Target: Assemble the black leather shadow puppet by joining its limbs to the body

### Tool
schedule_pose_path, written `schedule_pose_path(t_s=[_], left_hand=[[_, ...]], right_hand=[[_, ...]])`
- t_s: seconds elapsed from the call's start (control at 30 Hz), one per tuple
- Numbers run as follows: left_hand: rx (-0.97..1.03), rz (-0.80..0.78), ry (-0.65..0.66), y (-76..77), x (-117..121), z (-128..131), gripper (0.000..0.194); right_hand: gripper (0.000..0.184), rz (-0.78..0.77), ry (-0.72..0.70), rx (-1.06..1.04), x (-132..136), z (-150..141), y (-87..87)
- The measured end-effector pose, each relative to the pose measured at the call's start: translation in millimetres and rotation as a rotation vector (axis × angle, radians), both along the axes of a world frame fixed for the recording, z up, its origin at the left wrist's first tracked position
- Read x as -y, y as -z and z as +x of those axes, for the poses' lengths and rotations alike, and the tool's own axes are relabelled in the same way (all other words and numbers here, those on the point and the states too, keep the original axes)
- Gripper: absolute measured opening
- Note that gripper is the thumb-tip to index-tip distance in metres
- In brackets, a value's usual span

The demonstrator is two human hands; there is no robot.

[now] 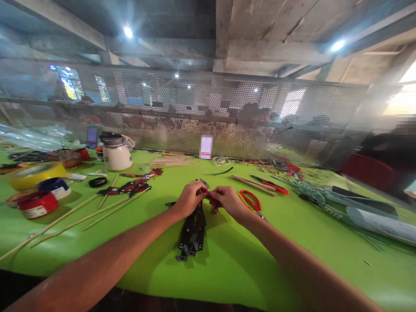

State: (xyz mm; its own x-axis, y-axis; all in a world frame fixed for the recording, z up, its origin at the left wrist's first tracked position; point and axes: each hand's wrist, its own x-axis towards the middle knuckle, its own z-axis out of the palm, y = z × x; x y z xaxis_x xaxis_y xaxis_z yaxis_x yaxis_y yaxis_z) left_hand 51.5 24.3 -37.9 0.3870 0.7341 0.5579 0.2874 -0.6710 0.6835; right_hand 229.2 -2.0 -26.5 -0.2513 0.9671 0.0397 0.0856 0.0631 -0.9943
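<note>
A black jointed flat figure, like a shadow puppet (192, 229), lies on the green tabletop with its legs toward me. Over its upper part, my left hand (192, 200) is closed in a pinch, hiding much of that end. My right hand (225, 200) is also pinched, its fingertips meeting those of the left just above the figure. Whatever sits between the fingertips is too small to make out. Beside my right wrist lie scissors (254, 199) with red and yellow handles, partly covered by the forearm.
At left are a second dark red figure (125, 188) with thin sticks (94, 214), tape rolls (38, 203) and a cream jug (117, 156). A red-black tool (276, 187), sticks (251, 184) and green cord (312, 193) lie right. Perforated mesh (182, 112) stands behind; a person sits far right.
</note>
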Motion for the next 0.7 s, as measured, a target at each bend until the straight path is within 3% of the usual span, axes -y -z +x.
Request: schedule_pose_path(t_s=[0.3,0.57,0.7], left_hand=[[-0.033,0.068,0.028,-14.0,2.9,3.3,0.022],[-0.04,-0.076,0.213,-20.0,5.2,-1.0,0.026],[-0.006,-0.126,0.243,-19.2,3.6,-1.0,0.031]], right_hand=[[0.034,-0.039,-0.059,-0.029,4.9,15.3,-16.9],[0.033,-0.116,-0.226,-0.047,1.7,30.1,-15.2],[0.032,-0.111,-0.247,-0.057,0.5,30.1,-14.1]])
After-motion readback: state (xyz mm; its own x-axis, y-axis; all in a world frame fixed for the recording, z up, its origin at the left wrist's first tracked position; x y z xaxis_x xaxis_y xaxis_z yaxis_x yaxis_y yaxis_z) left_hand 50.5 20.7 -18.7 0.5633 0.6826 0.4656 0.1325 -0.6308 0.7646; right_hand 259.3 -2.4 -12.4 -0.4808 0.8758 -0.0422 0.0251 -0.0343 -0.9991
